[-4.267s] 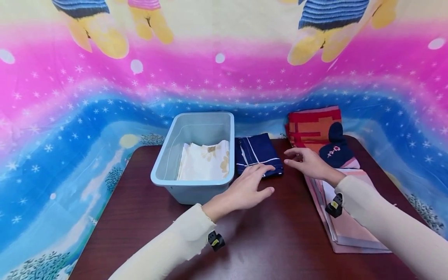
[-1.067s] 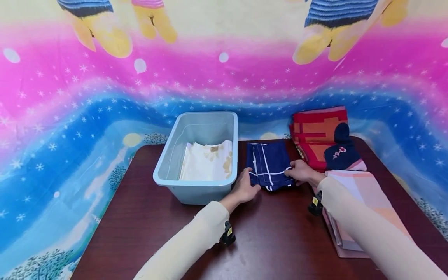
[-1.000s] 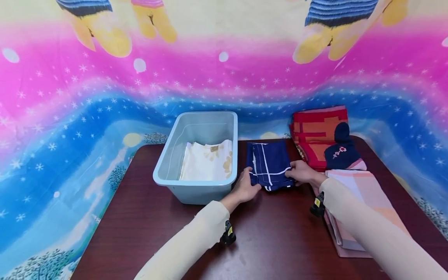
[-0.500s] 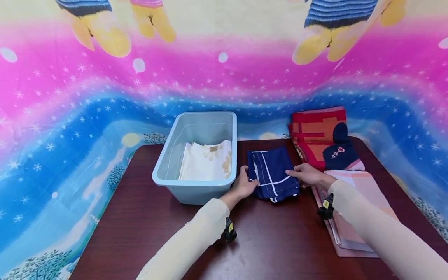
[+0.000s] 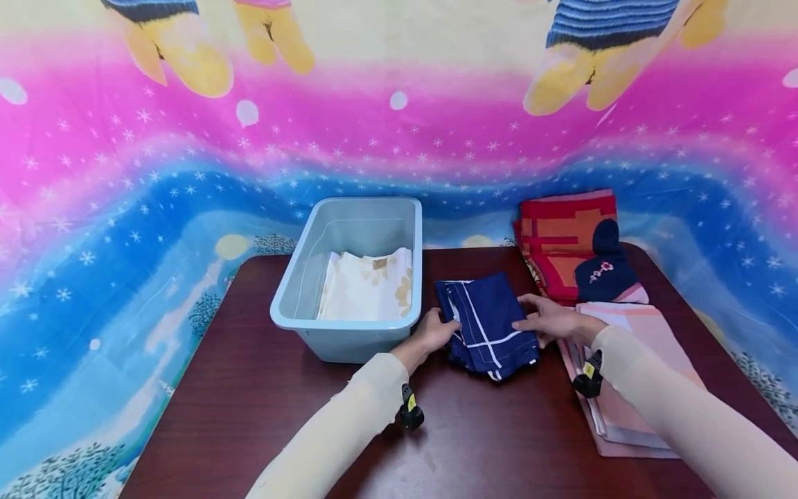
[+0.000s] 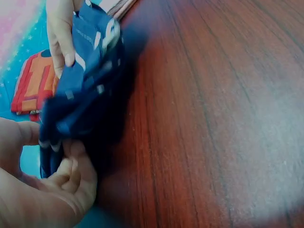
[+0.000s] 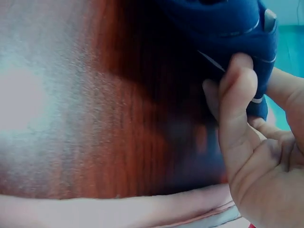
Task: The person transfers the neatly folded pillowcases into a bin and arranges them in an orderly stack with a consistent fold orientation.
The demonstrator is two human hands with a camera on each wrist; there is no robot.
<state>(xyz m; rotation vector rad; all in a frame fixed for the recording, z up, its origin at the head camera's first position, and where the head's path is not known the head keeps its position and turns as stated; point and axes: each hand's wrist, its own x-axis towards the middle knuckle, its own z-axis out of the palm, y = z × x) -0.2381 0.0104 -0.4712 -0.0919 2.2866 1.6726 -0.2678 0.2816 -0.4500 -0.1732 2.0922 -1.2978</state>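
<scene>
A folded navy blue cloth (image 5: 483,322) with white stripes is held between my two hands, to the right of the tub. My left hand (image 5: 434,331) pinches its left edge, thumb on top and fingers curled beneath, as the left wrist view shows. On the opposite edge my right hand (image 5: 551,320) grips it the same way; in the right wrist view fingers curl under the cloth (image 7: 237,28). The cloth's layers hang in folds at its near side, over a dark shadow on the wood. Its underside is mostly hidden in the head view.
A grey-blue plastic tub (image 5: 349,324) holds a folded white cloth (image 5: 368,287) with a tan flower print. Folded red and orange fabric (image 5: 561,239) lies at the back right, with pink folded fabric (image 5: 630,416) in front of it. The brown table (image 5: 249,388) meets a printed curtain (image 5: 399,152) behind.
Both hands have gone from hovering near the navy cloth to gripping its two sides. The cloth has come toward me and tilted, its near edge lower in the head view.
</scene>
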